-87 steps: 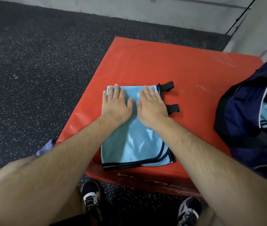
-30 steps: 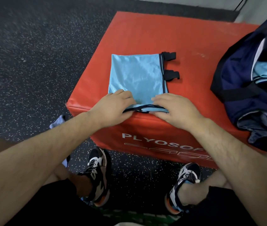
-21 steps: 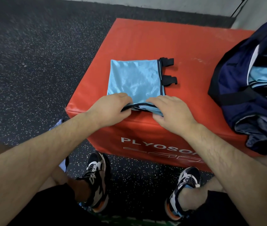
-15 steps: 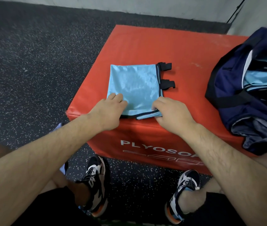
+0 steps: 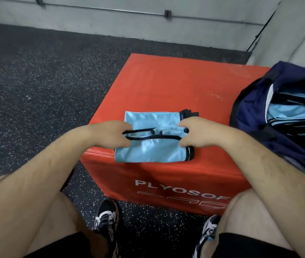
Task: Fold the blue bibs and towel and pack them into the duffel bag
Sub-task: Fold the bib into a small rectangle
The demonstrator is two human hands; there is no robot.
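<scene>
The blue bib (image 5: pixel 153 149) lies on the plyo box (image 5: pixel 166 84), close to its near edge and toward the near left corner. It is well apart from the duffel bag (image 5: pixel 256 101), which sits at the box's right edge with its mouth gaping.

The left hand (image 5: pixel 110 135) pinches the black-trimmed hem at the bib's left side and the right hand (image 5: pixel 196 133) pinches it at the right, fingers curled round the cloth. The hem is raised over the middle of the bib, and a crease runs along the near side. The black straps (image 5: pixel 189 114) poke out at the bib's far right corner, just beyond the right hand. Motion blur softens the hem, so I cannot tell how many layers each hand has caught.

The step in hand looks like a fold in half, near hem over to far edge. To do it well, both hands should travel level so the trim lands square on the far edge. The slick cloth will likely slide, so lay it down taut and press the crease flat before letting go. Tucking the straps inside would keep the packet tidy for the bag, where folded blue cloth (image 5: pixel 293 110) already sits.
</scene>
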